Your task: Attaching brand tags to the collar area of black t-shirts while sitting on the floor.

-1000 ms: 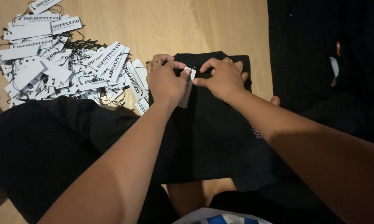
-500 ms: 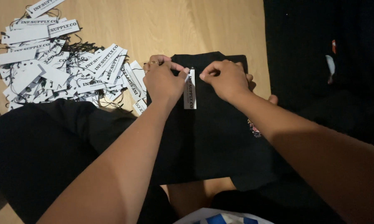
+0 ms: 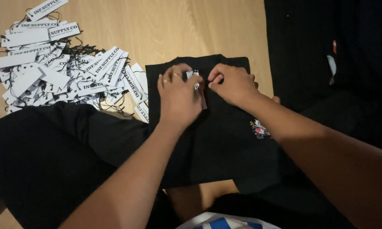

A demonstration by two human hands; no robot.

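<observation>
Two bare hands met at the top centre of the frame, over a folded black garment (image 3: 216,140) lying on a wooden floor (image 3: 178,29). Left hand (image 3: 179,95) was curled, fingers bent, thumb and forefinger pinched on a small white tag (image 3: 196,80) at the garment's upper edge; a ring showed on one finger. Right hand (image 3: 233,85) was also curled nearly closed, fingertips pressed together just beside the tag, at its upper end; whether it actually gripped the tag or a string, could not tell. Tag was mostly hidden behind the left fingers, only a narrow strip showed, and any string was too small to make out. Its long axis ran roughly up-down in the frame, tilted slightly, lower end toward the bottom. Garment's long axis also ran up-down, folded top edge toward the frame's top, lower part hidden under both forearms and a black-clothed lap (image 3: 51,161). Small coloured print (image 3: 258,128) sat on the garment right of centre, details blurred. Heap of white tags with black strings (image 3: 59,72) filled the upper left, touching the garment's left edge. More dark fabric (image 3: 326,51) lay at upper right, cut off by the frame.
</observation>
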